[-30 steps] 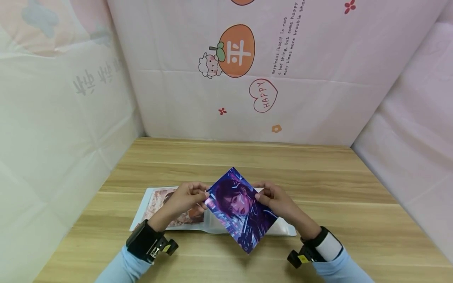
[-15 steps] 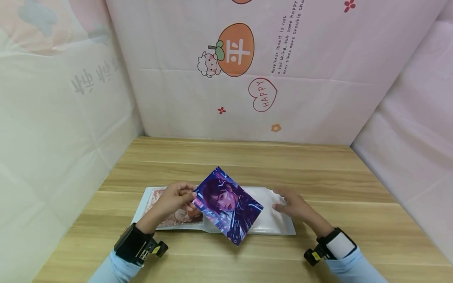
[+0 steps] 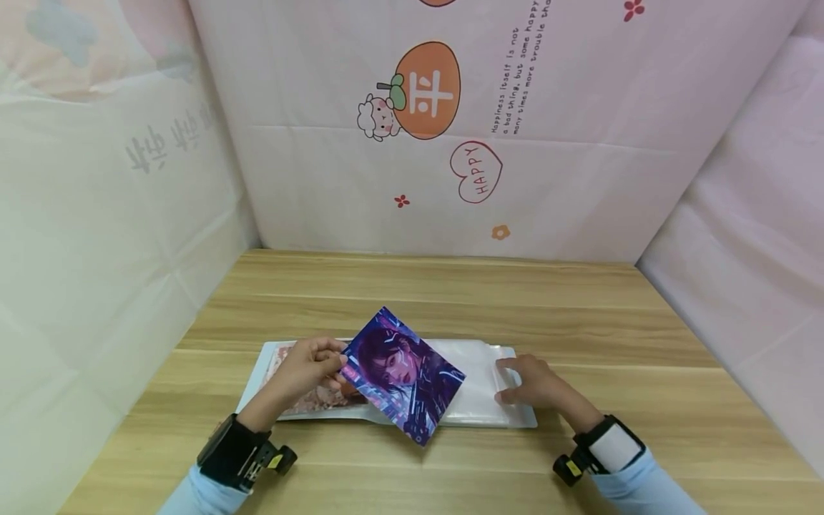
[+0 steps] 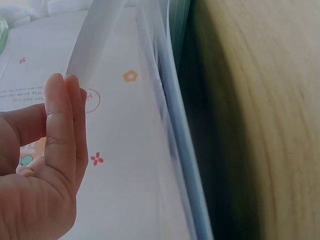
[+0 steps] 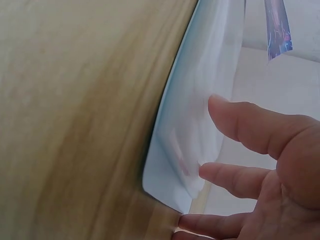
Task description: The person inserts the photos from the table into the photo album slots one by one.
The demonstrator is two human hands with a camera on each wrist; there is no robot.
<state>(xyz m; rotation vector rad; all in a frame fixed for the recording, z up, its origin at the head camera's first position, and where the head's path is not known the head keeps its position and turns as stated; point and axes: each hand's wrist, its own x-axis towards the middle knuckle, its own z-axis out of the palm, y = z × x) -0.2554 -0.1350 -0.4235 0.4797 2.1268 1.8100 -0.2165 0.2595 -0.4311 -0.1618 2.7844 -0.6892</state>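
A photo album lies open on the table, with clear sleeve pages (image 3: 473, 400) on its right half. A pinkish picture (image 3: 283, 368) shows in its left half, partly covered by the left arm. My left hand (image 3: 305, 368) pinches a purple-blue picture card (image 3: 402, 375) by its left corner, tilted above the album's middle. In the left wrist view the card's pale back (image 4: 95, 40) rises from the fingertips. At the album's right edge, my right hand (image 3: 531, 383) has thumb and fingers spread apart by the sleeve pages; the fingertips (image 5: 212, 170) look to be touching them.
The wooden table (image 3: 450, 293) extends around the album. White printed cloth (image 3: 309, 186) stands behind it and along both sides. Each wrist carries a black strapped camera (image 3: 569, 468).
My right hand has released the card and moved right to the album's edge. The left hand has carried the card leftward, uncovering more of the sleeve pages.
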